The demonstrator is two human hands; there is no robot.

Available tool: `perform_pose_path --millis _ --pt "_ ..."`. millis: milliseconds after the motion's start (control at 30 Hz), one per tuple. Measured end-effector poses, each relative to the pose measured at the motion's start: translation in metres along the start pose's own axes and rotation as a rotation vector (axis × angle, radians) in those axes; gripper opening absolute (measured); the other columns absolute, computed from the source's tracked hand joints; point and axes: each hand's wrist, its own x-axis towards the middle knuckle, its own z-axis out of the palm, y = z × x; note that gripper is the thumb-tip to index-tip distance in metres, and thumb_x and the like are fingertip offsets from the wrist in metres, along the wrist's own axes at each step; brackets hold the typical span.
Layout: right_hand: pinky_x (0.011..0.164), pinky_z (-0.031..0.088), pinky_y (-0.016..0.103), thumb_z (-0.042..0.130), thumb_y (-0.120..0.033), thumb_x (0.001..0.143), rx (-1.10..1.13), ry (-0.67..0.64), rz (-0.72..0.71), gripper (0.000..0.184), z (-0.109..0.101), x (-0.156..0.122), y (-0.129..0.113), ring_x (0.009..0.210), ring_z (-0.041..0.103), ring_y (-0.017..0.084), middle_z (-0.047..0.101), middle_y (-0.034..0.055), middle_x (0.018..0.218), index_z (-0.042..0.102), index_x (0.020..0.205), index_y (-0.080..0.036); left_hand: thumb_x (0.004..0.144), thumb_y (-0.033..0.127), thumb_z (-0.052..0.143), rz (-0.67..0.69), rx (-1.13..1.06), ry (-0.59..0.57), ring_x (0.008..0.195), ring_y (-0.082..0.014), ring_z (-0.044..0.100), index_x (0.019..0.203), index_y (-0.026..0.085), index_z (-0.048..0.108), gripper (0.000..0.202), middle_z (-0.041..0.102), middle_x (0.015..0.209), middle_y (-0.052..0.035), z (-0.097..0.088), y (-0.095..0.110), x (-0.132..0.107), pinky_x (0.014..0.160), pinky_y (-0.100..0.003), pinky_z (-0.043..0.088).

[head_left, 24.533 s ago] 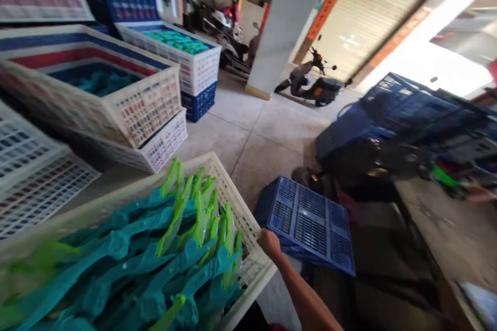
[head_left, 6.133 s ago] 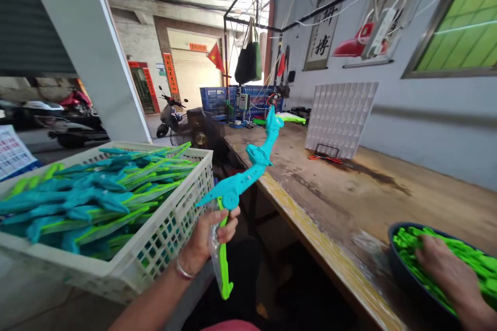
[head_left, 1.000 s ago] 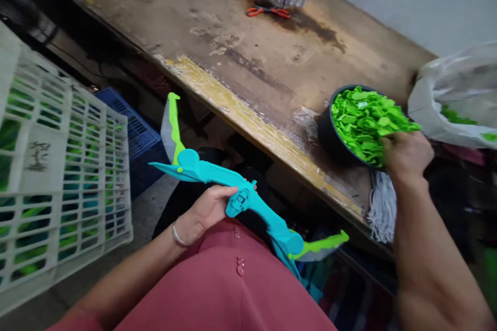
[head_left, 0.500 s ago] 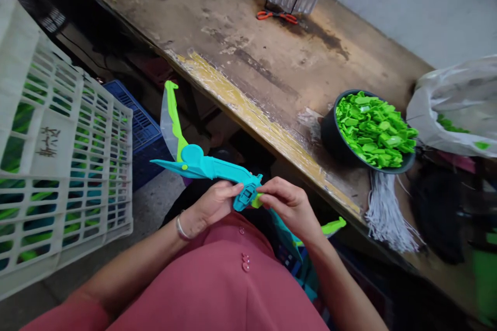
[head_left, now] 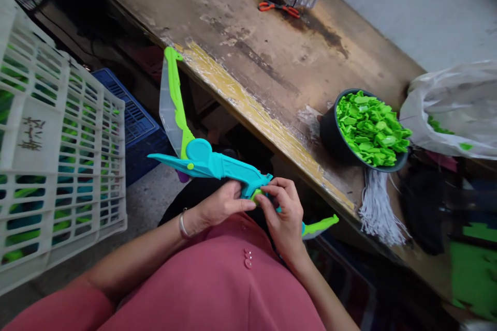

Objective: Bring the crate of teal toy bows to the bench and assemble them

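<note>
A turquoise plastic toy bow (head_left: 233, 167) with lime-green limbs lies across my lap, held above it by both hands. One green limb (head_left: 176, 98) with a clear fin points up at the left; the other (head_left: 321, 226) shows beyond my right wrist. My left hand (head_left: 223, 201) is closed around the bow's middle, thumb pressing near its centre. Between thumb and fingers, my right hand (head_left: 282, 207) pinches a small lime-green piece (head_left: 257, 194) against the bow's centre. Fingers hide part of that piece, so I cannot tell how it sits there.
A black bowl (head_left: 328, 134) of small green pieces stands on the worn table (head_left: 233, 5), near a white bag (head_left: 462, 93). White strings (head_left: 382, 212) hang below the bowl. Orange-handled scissors (head_left: 278, 8) lie farther back. A white crate (head_left: 34, 129) of toy parts stands left, beside a blue crate (head_left: 128, 108).
The bow has turned in my hands, so its centre recess is now hidden. My right fingers have moved in closer over the small green piece, and my left thumb has shifted towards it.
</note>
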Motion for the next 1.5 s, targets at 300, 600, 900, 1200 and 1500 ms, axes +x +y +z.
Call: perform_pose_path --millis 300,600,900,1200,1500 --pt "0.103 0.051 0.048 0.068 -0.025 0.097 0.022 0.023 -0.086 0.018 -0.002 -0.004 0.009 0.129 0.055 0.026 0.055 0.0106 0.136 0.059 0.113 -0.024 0.083 0.033 0.077 0.086 0.360 0.030 0.149 -0.0299 0.044 0.141 0.027 0.059 0.061 0.056 0.153 -0.0073 0.005 0.005 -0.007 0.128 -0.053 0.031" --pt "0.112 0.045 0.043 0.065 -0.035 0.100 0.280 -0.331 0.137 0.053 -0.017 0.008 0.010 0.132 0.056 0.024 0.057 0.0092 0.146 0.044 0.147 -0.027 0.089 0.034 0.068 0.152 0.521 0.061 0.133 -0.0287 0.056 0.132 0.020 0.062 0.046 0.068 0.131 -0.0093 0.012 0.004 -0.012 0.122 -0.050 0.037" --pt "0.083 0.049 0.034 0.075 -0.037 0.088 0.245 -0.369 0.180 0.034 0.003 0.015 0.041 0.091 0.062 0.021 0.069 0.0049 0.104 0.062 0.115 -0.020 0.085 0.030 0.063 0.129 0.652 0.203 0.103 -0.0239 0.064 0.105 0.016 0.065 0.025 0.070 0.108 -0.0092 0.005 -0.017 -0.012 0.102 -0.042 0.051" --pt "0.098 0.053 0.040 0.073 -0.045 0.089 0.250 -0.285 0.209 0.057 0.028 0.000 0.059 0.115 0.065 0.026 0.066 0.0122 0.135 0.056 0.138 -0.021 0.076 0.035 0.077 -0.079 0.248 0.176 0.122 -0.0299 0.061 0.126 0.016 0.065 0.055 0.069 0.127 -0.0098 -0.023 -0.026 -0.001 0.115 -0.047 0.043" --pt "0.085 0.053 0.040 0.056 -0.034 0.090 -0.458 0.355 0.446 0.025 -0.131 -0.001 0.173 0.087 0.067 0.026 0.074 0.0138 0.097 0.073 0.095 -0.016 0.077 0.057 0.083 -0.331 -0.033 0.346 0.139 -0.0333 0.054 0.162 0.031 0.036 0.101 0.060 0.150 -0.0083 -0.070 -0.023 -0.032 0.120 -0.046 0.044"
